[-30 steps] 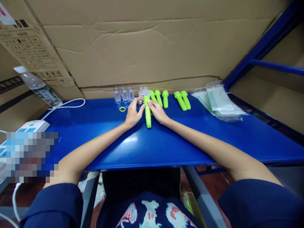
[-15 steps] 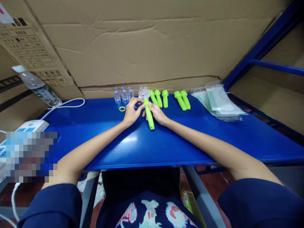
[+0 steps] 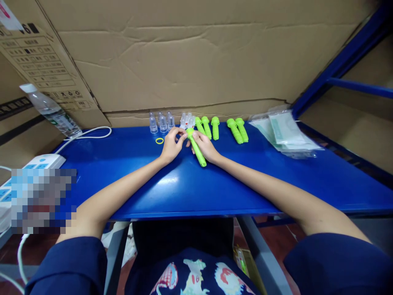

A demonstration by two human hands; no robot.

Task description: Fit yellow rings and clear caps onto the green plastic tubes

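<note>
Nearest the wearer, both forearms reach forward over the blue table (image 3: pixel 190 192). The right hand (image 3: pixel 206 146) is closed around a lime-green tube (image 3: pixel 196 148), which lies tilted with its lower end pointing toward the wearer and its wider head away. The left hand (image 3: pixel 170 144) has its fingertips pinched at that head; whether a small part sits between them cannot be told. Judged step: fitting or adjusting something at the tube's head. The next move would call for a steady right-hand hold and fine left-hand fingertip alignment. Just beyond the left hand lies a yellow ring (image 3: pixel 159 141). Farther back stand clear caps (image 3: pixel 161 122), then five more green tubes (image 3: pixel 222 128) in a row. At far right lie plastic pouches (image 3: pixel 284 130), against a cardboard wall (image 3: pixel 184 61).
</note>
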